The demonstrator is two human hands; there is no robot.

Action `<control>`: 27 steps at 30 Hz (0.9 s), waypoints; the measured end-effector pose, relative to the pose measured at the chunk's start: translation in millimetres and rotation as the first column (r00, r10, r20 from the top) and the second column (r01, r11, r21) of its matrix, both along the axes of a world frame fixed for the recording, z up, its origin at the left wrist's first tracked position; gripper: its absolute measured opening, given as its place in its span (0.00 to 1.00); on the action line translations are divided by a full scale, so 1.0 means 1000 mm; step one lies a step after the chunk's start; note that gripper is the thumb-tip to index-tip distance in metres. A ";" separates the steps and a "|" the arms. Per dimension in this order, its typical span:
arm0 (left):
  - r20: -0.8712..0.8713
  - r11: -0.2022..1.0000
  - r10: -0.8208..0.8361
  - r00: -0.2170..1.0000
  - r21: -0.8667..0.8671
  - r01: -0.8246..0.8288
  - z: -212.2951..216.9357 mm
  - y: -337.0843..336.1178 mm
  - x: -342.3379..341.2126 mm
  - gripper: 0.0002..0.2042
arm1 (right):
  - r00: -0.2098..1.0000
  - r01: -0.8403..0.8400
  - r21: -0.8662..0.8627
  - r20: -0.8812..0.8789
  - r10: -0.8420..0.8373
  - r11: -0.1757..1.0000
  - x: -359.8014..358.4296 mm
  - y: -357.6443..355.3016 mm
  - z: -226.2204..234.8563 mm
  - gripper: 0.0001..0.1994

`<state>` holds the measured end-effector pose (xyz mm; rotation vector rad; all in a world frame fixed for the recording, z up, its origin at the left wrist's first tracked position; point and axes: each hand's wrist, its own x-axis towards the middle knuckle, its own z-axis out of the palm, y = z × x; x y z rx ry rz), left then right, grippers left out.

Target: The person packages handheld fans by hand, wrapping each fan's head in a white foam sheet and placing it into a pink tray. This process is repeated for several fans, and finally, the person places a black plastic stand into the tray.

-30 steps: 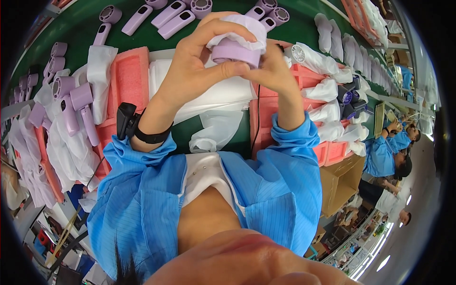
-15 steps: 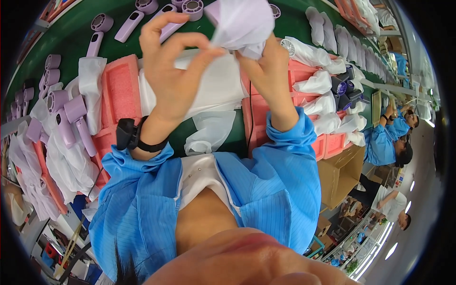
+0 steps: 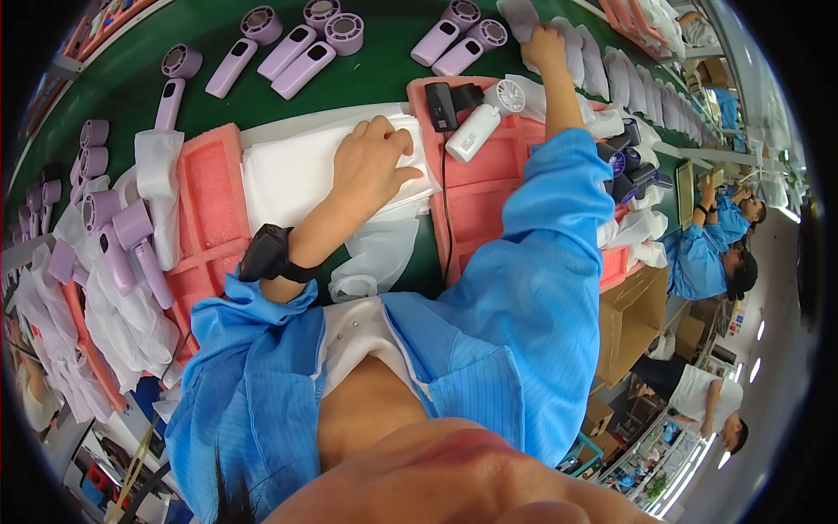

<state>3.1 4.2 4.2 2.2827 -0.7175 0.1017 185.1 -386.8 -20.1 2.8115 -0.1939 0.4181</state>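
Head view: right hand (image 3: pixel 543 48), arm stretched far forward, fingers narrowed at the near end of a white-wrapped bundle (image 3: pixel 517 19); firm grip or mere touch, cannot tell. White-wrapped bundle, location: on the green table (image 3: pixel 384 80), just beyond the right fingertips and to their left, at the left end of the row of wrapped bundles (image 3: pixel 617 79); lilac fans (image 3: pixel 458 58) farther left. Left hand (image 3: pixel 371 162): fingers loosely curled, thumb spread wide, nothing held; over the stack of white sheets (image 3: pixel 288 183), contact uncertain. Handling notes, by judgement: best laid parallel to the neighbouring bundles, with even spacing; release only once flat and steady; part fingers gently, to avoid dragging or creasing the thin wrapping; lift wrist clear of the row; keep left hand light, to avoid shifting sheets
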 end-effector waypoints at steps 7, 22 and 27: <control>-0.047 0.995 -0.035 0.998 -0.092 0.031 -0.001 -0.003 0.008 0.11 | 0.837 -0.393 0.566 -0.106 0.537 0.725 0.007 -0.007 0.012 0.27; -0.469 0.664 -0.217 0.856 -0.714 -0.223 0.068 0.041 0.014 0.06 | 0.815 -0.509 0.827 0.373 0.443 0.240 -0.179 0.190 0.145 0.24; -0.391 0.398 -0.164 0.906 -0.867 -0.302 0.083 0.044 0.002 0.04 | 0.605 -0.765 0.583 0.502 0.619 0.274 -0.178 0.247 0.124 0.30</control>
